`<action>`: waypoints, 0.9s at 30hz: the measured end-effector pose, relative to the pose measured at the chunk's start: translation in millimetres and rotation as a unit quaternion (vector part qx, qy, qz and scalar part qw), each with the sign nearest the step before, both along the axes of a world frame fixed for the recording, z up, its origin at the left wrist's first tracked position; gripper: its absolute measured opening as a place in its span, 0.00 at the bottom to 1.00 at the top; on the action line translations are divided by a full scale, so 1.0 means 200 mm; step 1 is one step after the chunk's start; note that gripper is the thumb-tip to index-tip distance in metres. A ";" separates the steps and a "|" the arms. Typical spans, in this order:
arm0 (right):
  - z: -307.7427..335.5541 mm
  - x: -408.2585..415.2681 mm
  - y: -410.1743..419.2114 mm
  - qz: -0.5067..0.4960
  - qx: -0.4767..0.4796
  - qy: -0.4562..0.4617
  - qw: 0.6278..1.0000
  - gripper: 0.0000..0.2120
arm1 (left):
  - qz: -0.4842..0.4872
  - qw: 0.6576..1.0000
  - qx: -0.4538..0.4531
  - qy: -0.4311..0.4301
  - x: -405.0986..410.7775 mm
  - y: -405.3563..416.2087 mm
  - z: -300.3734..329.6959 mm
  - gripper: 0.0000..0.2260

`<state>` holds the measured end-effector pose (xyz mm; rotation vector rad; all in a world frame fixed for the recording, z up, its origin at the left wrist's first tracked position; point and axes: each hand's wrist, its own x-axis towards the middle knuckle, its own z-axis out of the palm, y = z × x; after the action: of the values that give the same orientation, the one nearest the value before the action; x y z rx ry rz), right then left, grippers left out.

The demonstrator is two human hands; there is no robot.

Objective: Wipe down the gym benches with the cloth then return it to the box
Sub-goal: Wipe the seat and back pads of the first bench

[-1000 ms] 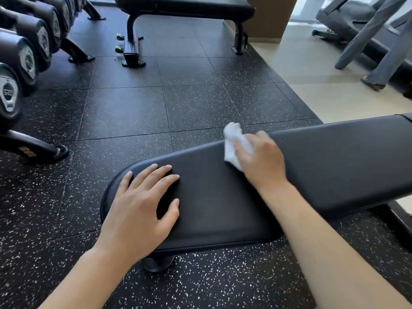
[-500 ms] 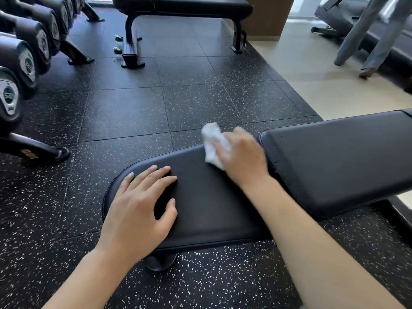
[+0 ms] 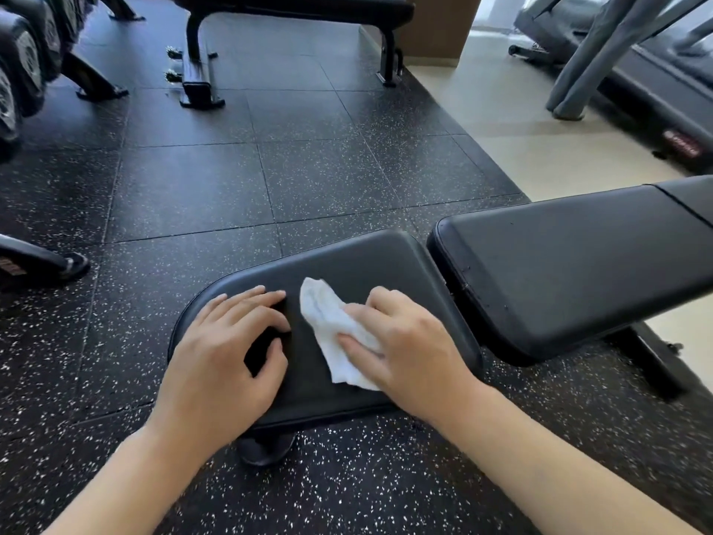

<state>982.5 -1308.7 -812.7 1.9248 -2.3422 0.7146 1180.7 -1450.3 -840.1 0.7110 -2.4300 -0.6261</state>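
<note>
Dumbbell rack (image 3: 23, 67), far left. My left hand (image 3: 227, 353): fingers spread flat, resting on desk seat pad (image 3: 359, 260). White cloth (image 3: 332, 334): on the pad, pinned under my right hand (image 3: 409, 349), thumb pinching it. Backrest pad (image 3: 571, 272), right.

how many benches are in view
2. The near bench lies under both hands, its seat pad being wiped with the cloth. The far bench stands at the top, across the rubber floor. More may be out of frame.
</note>
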 end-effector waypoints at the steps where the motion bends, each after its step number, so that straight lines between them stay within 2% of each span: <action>1: 0.00 -0.10 0.01 -0.037 -0.004 0.009 0.999 0.13 | 0.000 1.000 -0.002 0.002 0.00 0.00 0.00 0.09; 3: 0.00 -0.30 0.01 -0.134 -0.012 0.002 0.991 0.10 | 0.001 1.000 -0.004 0.008 0.00 0.01 0.00 0.09; 6: 0.01 -0.43 0.00 -0.232 -0.011 -0.032 0.972 0.14 | 0.001 1.000 -0.007 0.005 0.00 0.01 0.01 0.09; 9: 0.01 -0.27 -0.10 -0.202 0.036 0.090 0.974 0.21 | 0.003 1.000 -0.011 0.009 0.01 0.01 0.02 0.09; 11: -0.01 -0.07 -0.16 -0.124 0.062 0.133 0.981 0.26 | 0.010 1.000 -0.015 0.019 0.02 0.02 0.02 0.09; 14: -0.03 0.18 -0.14 -0.023 0.017 0.049 0.998 0.21 | 0.033 0.999 0.003 0.024 0.03 0.02 0.01 0.11; 16: -0.02 0.19 -0.13 0.011 -0.023 0.034 0.999 0.18 | 0.035 0.999 0.018 0.028 0.05 0.01 0.00 0.11; 19: 0.01 -0.09 -0.14 -0.044 0.000 0.142 0.989 0.17 | 0.010 0.999 0.001 0.044 0.07 0.00 -0.02 0.11; 20: 0.02 -0.20 -0.14 -0.094 0.017 0.137 0.986 0.17 | 0.005 0.999 -0.002 0.050 0.07 0.00 -0.02 0.11; 23: 0.02 -0.40 -0.10 -0.233 -0.027 0.008 0.972 0.12 | 0.008 0.998 -0.006 0.062 0.07 -0.01 -0.05 0.12; 25: 0.01 -0.32 -0.13 -0.235 0.007 0.023 0.972 0.14 | 0.013 0.998 -0.010 0.068 0.07 -0.01 -0.06 0.12; 27: 0.00 -0.14 -0.16 -0.169 0.008 0.023 0.985 0.13 | 0.016 0.997 -0.015 0.069 0.07 -0.01 -0.06 0.12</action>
<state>954.5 -1339.8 -813.0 1.4697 -2.5573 0.6148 1194.3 -1453.0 -851.6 0.6708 -2.2919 -0.6046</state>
